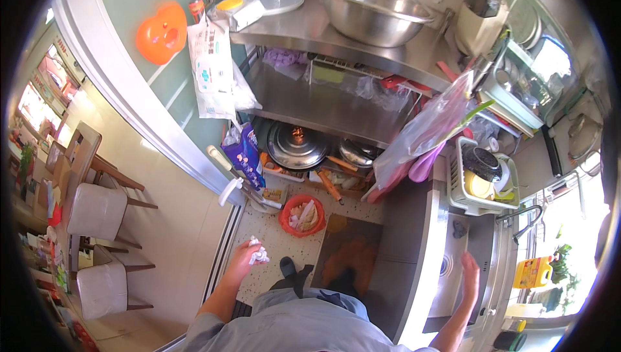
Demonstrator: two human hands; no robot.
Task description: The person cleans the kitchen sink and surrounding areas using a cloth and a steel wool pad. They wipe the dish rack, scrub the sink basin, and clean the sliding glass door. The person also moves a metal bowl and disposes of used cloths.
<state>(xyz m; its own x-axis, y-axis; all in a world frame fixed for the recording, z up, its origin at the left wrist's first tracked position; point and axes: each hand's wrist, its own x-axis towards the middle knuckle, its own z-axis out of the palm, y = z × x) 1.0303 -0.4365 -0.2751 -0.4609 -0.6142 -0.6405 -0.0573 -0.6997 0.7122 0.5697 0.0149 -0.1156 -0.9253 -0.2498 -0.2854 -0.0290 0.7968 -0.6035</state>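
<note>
We note left hand (240, 263) clutching crumpled white wad (259, 254); right hand (470, 278) released, outstretched near sink (445, 295); red-lined bin (283, 222) holds pale scraps (302, 216).

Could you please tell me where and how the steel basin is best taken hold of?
I'd take the basin by its rim, at the left and right sides, coming from the front with both hands: it stands upright, its lip flares outward, and it looks wide for one hand. The right hand is open, but the left hand holds a white wad.
</note>
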